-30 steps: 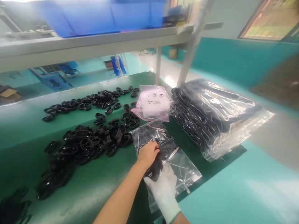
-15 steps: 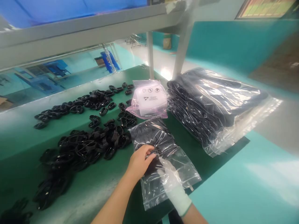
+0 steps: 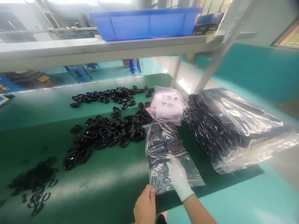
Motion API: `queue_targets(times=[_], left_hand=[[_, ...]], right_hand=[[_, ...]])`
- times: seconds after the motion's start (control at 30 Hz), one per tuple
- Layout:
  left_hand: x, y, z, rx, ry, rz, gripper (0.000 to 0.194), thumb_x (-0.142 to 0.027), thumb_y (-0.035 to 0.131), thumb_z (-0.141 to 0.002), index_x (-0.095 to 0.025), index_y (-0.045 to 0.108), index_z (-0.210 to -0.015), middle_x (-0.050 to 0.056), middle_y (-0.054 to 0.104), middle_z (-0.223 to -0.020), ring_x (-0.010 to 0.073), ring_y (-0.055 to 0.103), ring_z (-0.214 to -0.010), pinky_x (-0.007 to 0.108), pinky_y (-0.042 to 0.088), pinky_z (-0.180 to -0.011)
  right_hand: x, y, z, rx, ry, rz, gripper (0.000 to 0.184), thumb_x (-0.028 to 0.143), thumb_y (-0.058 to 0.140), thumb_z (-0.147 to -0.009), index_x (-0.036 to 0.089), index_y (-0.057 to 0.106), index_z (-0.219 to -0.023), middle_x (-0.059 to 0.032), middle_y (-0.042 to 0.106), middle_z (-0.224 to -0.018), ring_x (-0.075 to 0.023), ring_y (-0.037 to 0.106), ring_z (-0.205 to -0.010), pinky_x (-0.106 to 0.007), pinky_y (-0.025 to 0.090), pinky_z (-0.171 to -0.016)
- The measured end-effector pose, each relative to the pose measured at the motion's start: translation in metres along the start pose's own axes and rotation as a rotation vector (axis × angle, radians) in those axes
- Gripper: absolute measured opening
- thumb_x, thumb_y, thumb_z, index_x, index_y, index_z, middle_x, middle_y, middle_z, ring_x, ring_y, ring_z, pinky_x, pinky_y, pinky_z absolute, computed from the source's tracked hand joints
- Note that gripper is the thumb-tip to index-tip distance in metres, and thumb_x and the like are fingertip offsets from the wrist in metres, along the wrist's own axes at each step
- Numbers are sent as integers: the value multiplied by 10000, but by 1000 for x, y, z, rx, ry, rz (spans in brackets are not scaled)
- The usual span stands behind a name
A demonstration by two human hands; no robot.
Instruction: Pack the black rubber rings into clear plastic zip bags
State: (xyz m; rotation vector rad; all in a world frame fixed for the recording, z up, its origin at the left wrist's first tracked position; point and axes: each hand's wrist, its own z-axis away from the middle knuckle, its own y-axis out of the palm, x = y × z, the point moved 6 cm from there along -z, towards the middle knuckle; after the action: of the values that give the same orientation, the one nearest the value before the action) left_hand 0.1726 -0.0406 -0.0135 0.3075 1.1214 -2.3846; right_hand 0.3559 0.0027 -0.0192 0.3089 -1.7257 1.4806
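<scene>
My bare left hand (image 3: 145,203) pinches the near left corner of a clear plastic bag (image 3: 193,175). Bundled black items (image 3: 163,137), which look like coiled cables, fill the far part of this bag. At the bag's near end is my right hand (image 3: 177,175) in a white glove, its fingers stretched toward the bundles; it appears to be inside the bag mouth. Nothing shows in its grasp. Left of the bag lies a pile of coiled black cables (image 3: 107,130) on the green mat (image 3: 105,186).
A pink-tinted bag (image 3: 167,104) with a printed label sits behind the bag. To the right is a large clear bag (image 3: 233,121) packed with black goods. Small black rings (image 3: 37,183) lie at left. A shelf (image 3: 140,49) carrying a blue bin (image 3: 149,25) spans above.
My left hand has left the black items in the bag and moved down to the bag's near corner. My right hand stays at the bag. The view has swung left and up.
</scene>
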Motion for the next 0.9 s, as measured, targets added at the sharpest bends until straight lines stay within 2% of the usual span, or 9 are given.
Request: queue_targets(times=[0.13, 0.2, 0.27, 0.33, 0.47, 0.67, 0.8, 0.9], left_hand=[[3, -3, 6, -29, -34, 35, 244, -302, 281, -864, -259, 517, -817, -16, 649, -859, 149, 581, -792, 216, 342, -606], [4, -1, 7, -32, -55, 47, 239, -312, 292, -862, -257, 522, -827, -12, 652, -878, 151, 583, -814, 215, 342, -610], [4, 1, 6, -31, -58, 50, 237, -319, 294, -863, -259, 520, -827, -14, 653, -882, 154, 584, -824, 216, 345, -614], [4, 2, 4, -24, -51, 42, 236, -310, 289, -864, -263, 515, -817, -22, 651, -876, 157, 584, -818, 223, 347, -614], [4, 0, 3, -15, -66, 16, 236, -278, 292, -857, -264, 523, -813, -21, 647, -859, 159, 584, -796, 229, 350, -607], [5, 1, 1, -34, -46, 51, 240, -274, 308, -837, -277, 548, -848, -5, 652, -885, 171, 591, -808, 236, 352, -598], [8, 5, 0, -35, -35, 37, 247, -275, 315, -829, -282, 558, -869, 6, 652, -904, 181, 595, -811, 244, 352, -592], [9, 5, -1, -22, -24, 48, 250, -271, 325, -816, -288, 569, -869, 9, 659, -893, 196, 598, -810, 263, 357, -601]], right_hand=[[4, -8, 18, -56, -203, 26, 281, 247, 400, -821, 180, 543, -1053, -72, 609, -952, -178, 579, -869, -313, 447, -792], [11, -7, 27, 18, -376, 126, 230, 208, 393, -826, 205, 605, -915, -56, 616, -879, -178, 562, -826, -314, 435, -767], [18, 0, 29, 145, -488, 271, 260, 133, 398, -807, 242, 631, -845, -31, 617, -828, -177, 538, -782, -311, 413, -723], [22, 4, 22, 219, -499, 391, 301, 83, 403, -785, 257, 634, -872, -23, 610, -801, -175, 511, -742, -301, 384, -673], [32, 5, 12, 219, -515, 451, 301, 96, 384, -802, 234, 634, -894, -38, 595, -768, -180, 490, -739, -292, 360, -653], [46, 25, 37, 256, -603, 414, 257, 96, 424, -791, 259, 622, -802, -5, 601, -809, -175, 497, -781, -297, 351, -703], [51, 38, 38, 202, -563, 472, 216, 86, 441, -775, 228, 603, -793, -20, 585, -762, -191, 490, -755, -326, 328, -702], [52, 43, 39, 154, -553, 510, 243, 71, 429, -774, 223, 611, -831, -35, 598, -823, -207, 500, -809, -339, 323, -729]])
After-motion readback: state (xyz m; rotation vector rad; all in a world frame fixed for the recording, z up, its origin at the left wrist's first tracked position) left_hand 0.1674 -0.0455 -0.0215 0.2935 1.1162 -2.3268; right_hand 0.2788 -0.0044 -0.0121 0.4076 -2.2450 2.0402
